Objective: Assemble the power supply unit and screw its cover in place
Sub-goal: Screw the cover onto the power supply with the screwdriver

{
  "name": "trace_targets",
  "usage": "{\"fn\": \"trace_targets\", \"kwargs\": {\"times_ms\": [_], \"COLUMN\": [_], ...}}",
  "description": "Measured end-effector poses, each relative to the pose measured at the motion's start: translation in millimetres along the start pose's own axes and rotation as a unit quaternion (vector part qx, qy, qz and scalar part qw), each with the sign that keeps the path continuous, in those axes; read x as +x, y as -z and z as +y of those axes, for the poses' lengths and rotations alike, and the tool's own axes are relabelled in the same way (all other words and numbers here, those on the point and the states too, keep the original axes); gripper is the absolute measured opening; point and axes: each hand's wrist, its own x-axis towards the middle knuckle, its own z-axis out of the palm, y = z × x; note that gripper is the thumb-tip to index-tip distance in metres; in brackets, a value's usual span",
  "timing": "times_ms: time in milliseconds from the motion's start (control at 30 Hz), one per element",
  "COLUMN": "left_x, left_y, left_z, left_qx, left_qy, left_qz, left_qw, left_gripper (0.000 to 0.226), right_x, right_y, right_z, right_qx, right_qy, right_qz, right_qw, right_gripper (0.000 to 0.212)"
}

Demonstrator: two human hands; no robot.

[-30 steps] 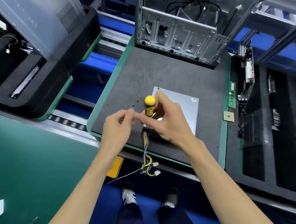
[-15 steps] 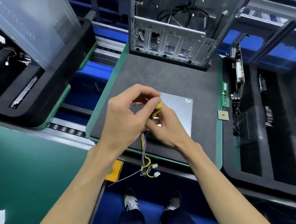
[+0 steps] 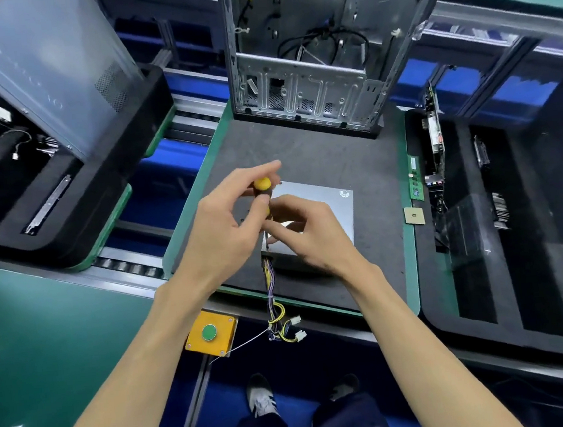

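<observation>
A grey metal power supply unit lies flat on the dark mat, its cable bundle hanging over the front edge. A yellow-and-black screwdriver stands upright with its tip on the unit's near left corner. My left hand grips the screwdriver's handle from the left, fingers wrapped over the top. My right hand rests on the unit's cover and pinches the shaft low down with its fingertips.
An open computer case stands at the mat's far edge. Black foam trays with parts flank the mat on the right and the left. A small chip and memory stick lie on the right. A yellow button box hangs below the front edge.
My left hand went from pinching something small beside the handle to gripping the screwdriver's handle. My right hand slid down from the handle to the shaft. The screwdriver stays upright on the same corner.
</observation>
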Motion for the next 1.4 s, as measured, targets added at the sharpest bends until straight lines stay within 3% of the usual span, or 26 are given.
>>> {"fn": "trace_targets", "kwargs": {"times_ms": [167,233,367,433,533,733,867,1000,1167,1333,1400], "left_x": [0,1,2,1,-1,3,3,2,4,2,3], "left_y": [-3,-2,5,3,-1,4,1,-1,7,0,-1], "left_z": [4,3,1,2,3,1,2,-1,-1,3,2], "left_qx": [0.016,0.009,-0.035,-0.022,0.027,-0.022,-0.033,-0.013,-0.041,0.004,0.001], "left_qy": [-0.019,-0.009,0.036,0.038,0.017,0.039,0.029,0.027,0.046,0.009,0.006], "left_qz": [-0.013,0.004,-0.041,-0.051,-0.017,-0.001,-0.032,-0.006,-0.034,-0.036,-0.013], "left_qw": [1.0,1.0,0.998,0.998,0.999,0.999,0.999,1.0,0.998,0.999,1.0], "left_gripper": [0.023,0.029,0.044,0.034,0.017,0.05,0.036,0.028,0.043,0.022,0.024], "right_x": [-2,-3,-3,-3,-4,-3,3,2,2,0,0], "right_y": [-1,-2,2,1,-6,-5,-4,-6,-1,-5,-5], "right_z": [1,1,5,5,0,3,2,3,3,4,3], "right_qx": [-0.005,0.006,0.007,0.007,0.008,0.023,0.018,0.036,0.033,0.027,0.037], "right_qy": [0.007,0.013,0.006,-0.003,0.009,0.006,-0.001,0.0,0.004,-0.001,-0.006], "right_qz": [0.021,0.01,-0.003,0.01,0.013,-0.019,0.004,-0.002,-0.007,0.023,0.012], "right_qw": [1.0,1.0,1.0,1.0,1.0,1.0,1.0,0.999,0.999,0.999,0.999], "right_gripper": [0.022,0.024,0.016,0.018,0.036,0.017,0.029,0.031,0.009,0.045,0.038]}}
